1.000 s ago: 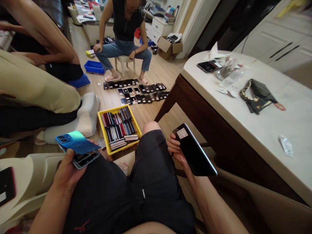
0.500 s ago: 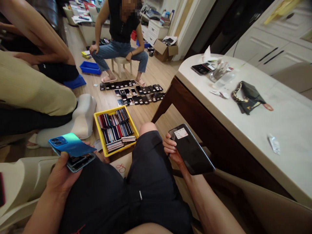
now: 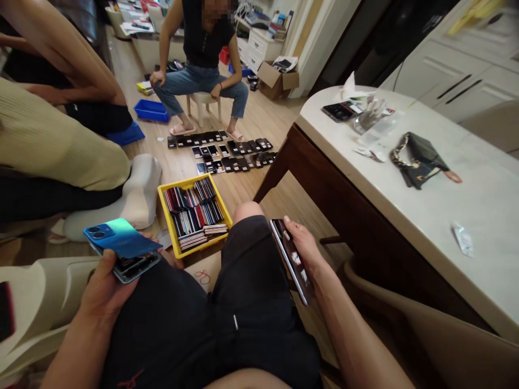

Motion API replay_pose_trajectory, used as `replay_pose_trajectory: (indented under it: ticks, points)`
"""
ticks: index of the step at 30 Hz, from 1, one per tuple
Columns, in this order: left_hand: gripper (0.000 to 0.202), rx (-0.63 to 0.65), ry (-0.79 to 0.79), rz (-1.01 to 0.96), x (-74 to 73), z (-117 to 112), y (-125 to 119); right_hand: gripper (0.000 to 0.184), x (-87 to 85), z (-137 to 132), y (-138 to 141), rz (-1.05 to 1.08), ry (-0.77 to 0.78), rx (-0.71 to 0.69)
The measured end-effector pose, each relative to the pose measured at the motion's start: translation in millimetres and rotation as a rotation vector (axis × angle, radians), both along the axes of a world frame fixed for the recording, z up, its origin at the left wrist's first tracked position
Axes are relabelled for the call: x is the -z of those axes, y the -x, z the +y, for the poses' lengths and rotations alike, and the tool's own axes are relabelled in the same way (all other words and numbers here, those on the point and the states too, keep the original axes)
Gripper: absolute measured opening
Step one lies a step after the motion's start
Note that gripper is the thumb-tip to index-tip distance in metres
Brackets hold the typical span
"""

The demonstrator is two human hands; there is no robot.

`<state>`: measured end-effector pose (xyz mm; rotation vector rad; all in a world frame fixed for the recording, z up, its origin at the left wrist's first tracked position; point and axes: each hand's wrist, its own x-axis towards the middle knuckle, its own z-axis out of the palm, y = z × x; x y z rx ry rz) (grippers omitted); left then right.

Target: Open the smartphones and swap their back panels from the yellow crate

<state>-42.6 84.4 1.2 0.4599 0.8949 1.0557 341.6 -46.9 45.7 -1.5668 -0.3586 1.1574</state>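
Wood floor [image 3: 259, 113] w/ phones in rows [image 3: 223, 151] and yellow crate [image 3: 182, 183] full of phones. L hand [image 3: 107, 286] closed around teal phone [image 3: 121, 237] above black shorts [image 3: 162, 329]; R hand [image 3: 304, 248] grips dark phone [image 3: 290, 259], held on edge, near knee.

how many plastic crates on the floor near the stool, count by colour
blue: 1, the blue plastic crate
yellow: 1, the yellow plastic crate, packed with phone parts
total: 2
the flat blue piece beside the blue crate isn't counted, can't tell if it's a crate
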Motion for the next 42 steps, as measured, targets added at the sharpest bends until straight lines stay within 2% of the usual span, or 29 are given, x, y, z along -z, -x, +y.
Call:
replay_pose_trajectory:
  ticks: [11,19,24,31,35,42]
  points:
    - [0.084,0.000,0.013,-0.057,6.5,1.2,3.4,0.051,9.0,0.8,0.4,-0.152,0.083,-0.016]
    - [0.077,0.007,-0.012,-0.136,8.0,-0.2,5.2,0.054,39.2,-8.2,-4.5,-0.271,0.089,-0.033]
    - [0.072,0.043,-0.031,-0.119,11.4,0.3,7.3,0.056,52.1,-16.8,-5.6,-0.248,0.109,-0.048]
    - [0.068,-0.009,-0.023,-0.106,12.5,0.1,7.6,0.055,52.0,-31.0,-4.4,-0.236,0.134,-0.089]
    - [0.066,0.031,-0.010,-0.123,13.5,0.6,8.7,0.051,51.3,-34.4,-2.0,-0.274,0.101,-0.101]
    - [0.077,-0.007,-0.025,-0.106,9.3,0.0,5.2,0.051,42.1,-31.9,1.1,-0.438,0.028,-0.091]
